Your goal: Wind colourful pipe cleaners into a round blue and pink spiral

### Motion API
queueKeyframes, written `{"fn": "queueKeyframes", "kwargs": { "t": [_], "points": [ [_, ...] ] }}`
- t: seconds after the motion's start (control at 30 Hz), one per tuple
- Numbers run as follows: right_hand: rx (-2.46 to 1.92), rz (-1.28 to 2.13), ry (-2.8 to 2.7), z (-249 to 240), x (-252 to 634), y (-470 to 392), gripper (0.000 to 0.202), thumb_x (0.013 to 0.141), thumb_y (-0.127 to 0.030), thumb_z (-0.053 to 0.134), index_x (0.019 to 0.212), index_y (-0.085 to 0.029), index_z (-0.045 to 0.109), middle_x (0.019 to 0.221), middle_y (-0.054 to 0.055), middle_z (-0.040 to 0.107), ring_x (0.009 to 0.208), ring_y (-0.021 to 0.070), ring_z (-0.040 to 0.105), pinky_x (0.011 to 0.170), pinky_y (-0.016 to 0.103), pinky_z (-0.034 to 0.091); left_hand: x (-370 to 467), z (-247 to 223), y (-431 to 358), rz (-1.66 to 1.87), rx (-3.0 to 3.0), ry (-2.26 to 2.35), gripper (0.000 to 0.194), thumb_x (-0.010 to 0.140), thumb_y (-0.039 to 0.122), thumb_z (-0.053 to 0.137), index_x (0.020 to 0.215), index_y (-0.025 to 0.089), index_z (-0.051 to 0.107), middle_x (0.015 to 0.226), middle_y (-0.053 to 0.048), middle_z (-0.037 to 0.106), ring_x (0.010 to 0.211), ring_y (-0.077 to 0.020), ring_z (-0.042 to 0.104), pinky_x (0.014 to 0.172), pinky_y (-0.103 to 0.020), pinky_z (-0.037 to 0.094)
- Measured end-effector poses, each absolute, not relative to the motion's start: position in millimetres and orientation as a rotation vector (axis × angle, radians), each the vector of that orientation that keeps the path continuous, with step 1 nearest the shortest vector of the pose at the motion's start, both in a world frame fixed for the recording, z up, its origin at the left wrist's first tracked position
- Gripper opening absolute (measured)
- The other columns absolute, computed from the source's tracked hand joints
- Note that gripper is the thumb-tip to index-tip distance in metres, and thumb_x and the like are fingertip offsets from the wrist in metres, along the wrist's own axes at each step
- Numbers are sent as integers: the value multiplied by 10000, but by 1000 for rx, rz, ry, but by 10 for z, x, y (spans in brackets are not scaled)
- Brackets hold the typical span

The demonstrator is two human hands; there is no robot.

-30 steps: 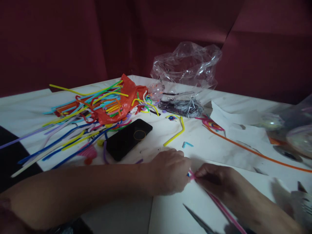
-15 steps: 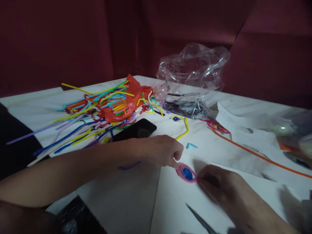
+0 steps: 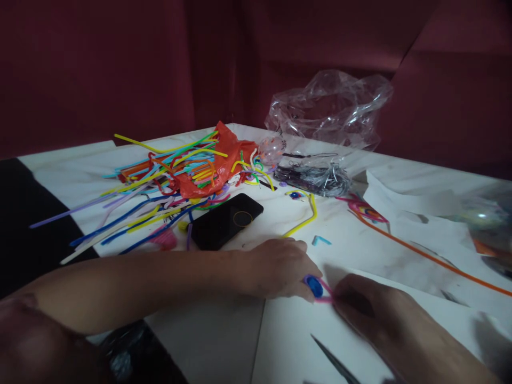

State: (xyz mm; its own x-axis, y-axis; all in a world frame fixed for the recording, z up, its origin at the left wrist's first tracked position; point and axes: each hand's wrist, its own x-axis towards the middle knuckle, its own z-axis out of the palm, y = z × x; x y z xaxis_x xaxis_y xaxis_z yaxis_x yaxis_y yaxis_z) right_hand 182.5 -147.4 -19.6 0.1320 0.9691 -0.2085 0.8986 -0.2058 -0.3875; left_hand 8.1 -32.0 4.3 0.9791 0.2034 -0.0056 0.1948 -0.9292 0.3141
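A small coiled piece with a blue centre and a pink outer loop lies between my two hands. My left hand reaches in from the left, its fingers closed on the coil's left side and covering part of it. My right hand pinches the pink end at the coil's right. Just beyond them are a bent light-blue piece and a bent yellow stem. Dark pointed blades lie on the white surface in front of my right hand.
A black phone lies beyond my left forearm. Colourful stems spill from a red bag. Farther back are a clear plastic bag and dark wrapped strands. An orange stem stretches across the right side.
My left hand has moved right and toward me over the coil, covering its left side. The view has shifted slightly, showing more of the phone.
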Motion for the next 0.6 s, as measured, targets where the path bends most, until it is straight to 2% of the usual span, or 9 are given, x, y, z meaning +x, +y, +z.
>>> {"fn": "queueKeyframes", "kwargs": {
  "t": [0.13,0.23,0.4,0.6],
  "points": [
    [-2262,657,-1870,-167,1845,-1493,452,684,-580,284,680,-241,583,677,54,591,609,218,553,527,315,421,79,55,-320,14,2772,327,199,852,389,600,912,212,668,742,-6,483,767,-147,505,661,-226,348],
    [-2200,730,-1849,-181,1830,-1468,451,704,-566,289,724,-240,601,718,46,607,648,214,570,558,305,446,76,72,-334,3,2745,367,204,839,387,617,943,220,670,770,-11,496,799,-157,509,697,-234,365],
    [-2165,726,-1844,-154,1797,-1454,456,717,-569,297,735,-232,605,702,43,605,616,204,563,515,285,436,69,55,-359,12,2704,421,236,837,362,620,1024,226,670,806,-24,531,852,-174,517,756,-252,387],
    [-2071,746,-1909,-177,1807,-1474,467,819,-596,307,760,-236,598,717,34,603,620,196,562,525,265,438,51,-12,-364,109,2755,385,207,854,349,587,992,221,673,796,-29,528,799,-164,512,690,-242,379]
  ]
}}
